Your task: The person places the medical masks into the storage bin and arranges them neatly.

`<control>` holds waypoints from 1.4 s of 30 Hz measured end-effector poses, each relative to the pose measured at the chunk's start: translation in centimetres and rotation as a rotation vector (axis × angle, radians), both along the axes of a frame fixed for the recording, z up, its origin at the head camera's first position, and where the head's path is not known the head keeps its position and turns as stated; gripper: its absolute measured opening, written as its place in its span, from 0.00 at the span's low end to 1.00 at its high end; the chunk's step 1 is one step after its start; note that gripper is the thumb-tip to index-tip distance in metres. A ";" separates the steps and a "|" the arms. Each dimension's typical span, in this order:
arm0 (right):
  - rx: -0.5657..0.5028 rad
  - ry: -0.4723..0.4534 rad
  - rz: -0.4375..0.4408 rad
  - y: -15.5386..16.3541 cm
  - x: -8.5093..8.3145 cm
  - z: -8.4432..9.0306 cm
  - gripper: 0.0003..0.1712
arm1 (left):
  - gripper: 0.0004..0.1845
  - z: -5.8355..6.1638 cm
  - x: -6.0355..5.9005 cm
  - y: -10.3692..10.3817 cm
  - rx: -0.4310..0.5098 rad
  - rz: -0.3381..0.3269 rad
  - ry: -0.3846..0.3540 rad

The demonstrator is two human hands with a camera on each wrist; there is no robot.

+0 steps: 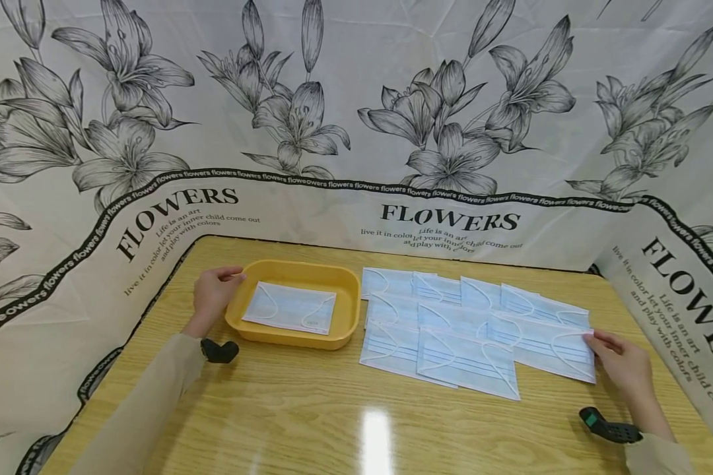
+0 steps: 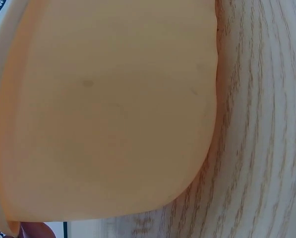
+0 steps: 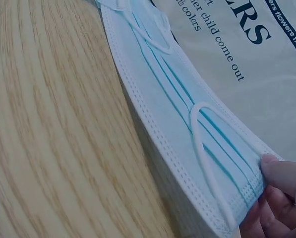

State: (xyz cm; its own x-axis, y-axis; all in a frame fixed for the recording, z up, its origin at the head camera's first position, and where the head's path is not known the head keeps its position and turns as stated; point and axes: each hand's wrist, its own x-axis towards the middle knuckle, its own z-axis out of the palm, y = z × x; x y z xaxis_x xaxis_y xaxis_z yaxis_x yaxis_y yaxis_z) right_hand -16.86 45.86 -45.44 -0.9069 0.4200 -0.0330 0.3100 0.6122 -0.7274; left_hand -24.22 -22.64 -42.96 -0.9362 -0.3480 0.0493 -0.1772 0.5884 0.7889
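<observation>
A yellow plastic tray [image 1: 297, 342] stands on the left part of the table, with one light-blue face mask [image 1: 288, 307] lying flat inside. My left hand [image 1: 215, 290] grips the tray's left rim; in the left wrist view the tray's side [image 2: 113, 114] fills most of the picture. At the right end of the spread masks, my right hand [image 1: 622, 365] pinches the edge of a pleated face mask [image 1: 543, 346] between thumb and fingers. In the right wrist view that mask [image 3: 172, 99] has its near end lifted, white ear loops lying across it.
Several more face masks [image 1: 392, 340] lie overlapping in rows to the right of the tray. The wooden table [image 1: 285, 409] is bordered at the back and sides by a white flower-printed cloth [image 1: 309, 211].
</observation>
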 end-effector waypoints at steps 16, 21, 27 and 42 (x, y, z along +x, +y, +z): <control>0.060 0.001 -0.110 -0.5 0.4 1.5 0.36 | 0.18 0.0 -0.1 0.0 -0.004 -0.015 -0.023; 0.054 0.031 -0.137 -0.7 0.5 1.9 0.35 | 0.18 -0.2 -0.2 -0.1 0.000 -0.016 -0.033; 0.033 0.119 -0.192 -0.9 0.6 2.4 0.28 | 0.17 -0.3 -0.2 -0.1 -0.001 -0.007 -0.027; -0.230 0.313 -0.364 -1.5 0.7 4.8 0.08 | 0.17 -0.2 -0.1 -0.1 -0.004 -0.013 -0.013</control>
State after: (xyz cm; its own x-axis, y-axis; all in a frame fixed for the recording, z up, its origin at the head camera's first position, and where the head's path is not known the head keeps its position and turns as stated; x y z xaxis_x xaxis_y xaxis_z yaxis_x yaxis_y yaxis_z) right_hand -16.17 44.34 -40.67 -0.6850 0.7232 0.0880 0.2190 0.3196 -0.9219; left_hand -24.36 -22.70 -43.17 -0.9411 -0.3360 0.0384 -0.1799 0.5937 0.7843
